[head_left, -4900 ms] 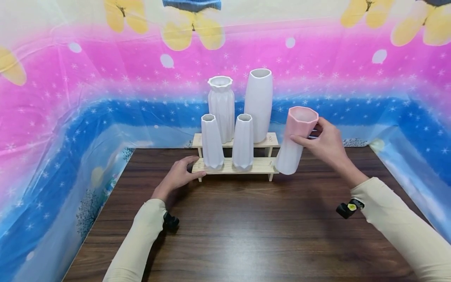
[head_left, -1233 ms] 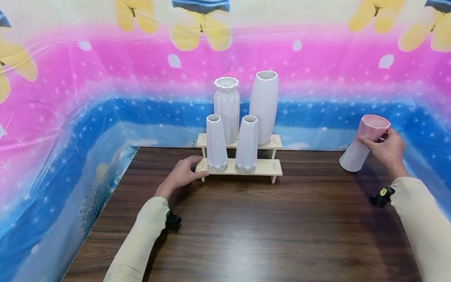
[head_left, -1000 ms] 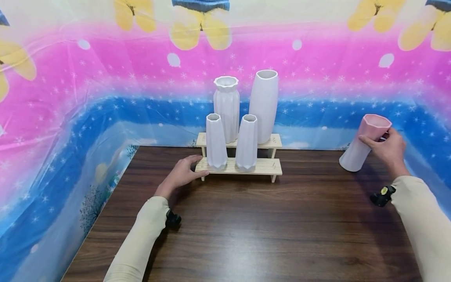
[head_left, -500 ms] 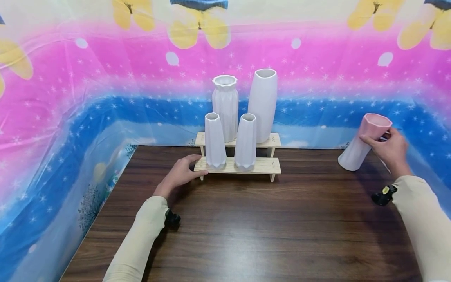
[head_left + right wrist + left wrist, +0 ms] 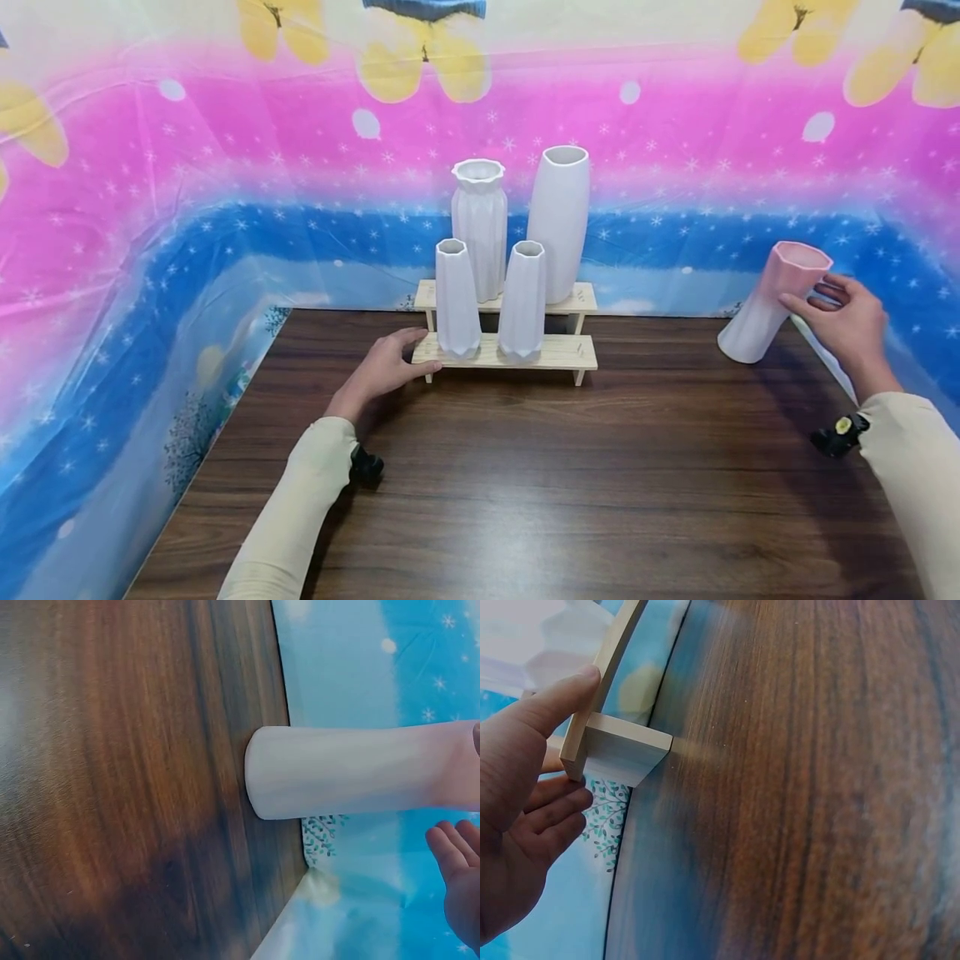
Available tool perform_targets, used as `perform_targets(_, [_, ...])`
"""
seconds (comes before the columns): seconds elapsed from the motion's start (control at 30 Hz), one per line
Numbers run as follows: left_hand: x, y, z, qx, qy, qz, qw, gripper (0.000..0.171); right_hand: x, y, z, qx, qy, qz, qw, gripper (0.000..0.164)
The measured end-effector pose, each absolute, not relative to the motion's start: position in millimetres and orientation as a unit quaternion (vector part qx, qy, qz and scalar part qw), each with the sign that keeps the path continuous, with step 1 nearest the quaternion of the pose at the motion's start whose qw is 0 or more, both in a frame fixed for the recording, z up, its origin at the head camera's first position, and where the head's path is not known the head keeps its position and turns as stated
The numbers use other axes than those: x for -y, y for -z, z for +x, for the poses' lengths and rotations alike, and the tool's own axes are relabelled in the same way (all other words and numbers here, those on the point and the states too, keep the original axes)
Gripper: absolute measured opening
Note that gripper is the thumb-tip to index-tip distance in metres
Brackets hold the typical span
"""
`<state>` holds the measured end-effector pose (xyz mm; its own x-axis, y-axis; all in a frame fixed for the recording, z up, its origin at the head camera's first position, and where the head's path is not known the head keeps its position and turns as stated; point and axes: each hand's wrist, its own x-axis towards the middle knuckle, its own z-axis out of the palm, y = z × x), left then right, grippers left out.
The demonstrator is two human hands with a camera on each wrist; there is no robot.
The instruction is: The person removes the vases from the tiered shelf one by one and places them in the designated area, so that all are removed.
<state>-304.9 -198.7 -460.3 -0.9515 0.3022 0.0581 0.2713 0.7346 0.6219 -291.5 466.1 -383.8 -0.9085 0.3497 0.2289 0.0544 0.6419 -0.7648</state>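
At the right back of the table stands a pink-and-white vase (image 5: 772, 300), its base on the wood. My right hand (image 5: 847, 325) is beside its upper part, fingers spread and loosened; in the right wrist view those fingers (image 5: 448, 855) lie apart from the white body. With thumb and fingers, my left hand (image 5: 382, 367) grips the left end of a two-tier wooden stand (image 5: 566, 353); the left wrist view shows the thumb across the board's edge. Two slim white vases, one left (image 5: 457, 304) and one right (image 5: 522, 304), occupy the stand's lower tier.
On the upper tier are a white vase with a scalloped rim (image 5: 480, 229) and a taller smooth white vase (image 5: 561, 221). A dark wood table (image 5: 525, 467) extends toward me. Behind it hangs a patterned cloth backdrop (image 5: 300, 167).
Earlier, my right hand carried the pink-and-white vase from beside the stand to the right back of the table. Now it has loosened its hold and drawn back rightward. The left hand keeps its grip.
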Motion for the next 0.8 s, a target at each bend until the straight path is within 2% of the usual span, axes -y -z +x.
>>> perform_targets(0.27, [199.7,459.6,-304.9,-0.930,-0.332,0.159,0.022,0.083,-461.1,384.6,-271.1,0.890,-0.406,-0.114,0.175,0.086])
perform_targets(0.8, [199.2,459.6,-304.9,-0.930,-0.332,0.156,0.023,0.082,-416.7,377.3,-258.4,0.849,-0.479,-0.014,0.223,0.069])
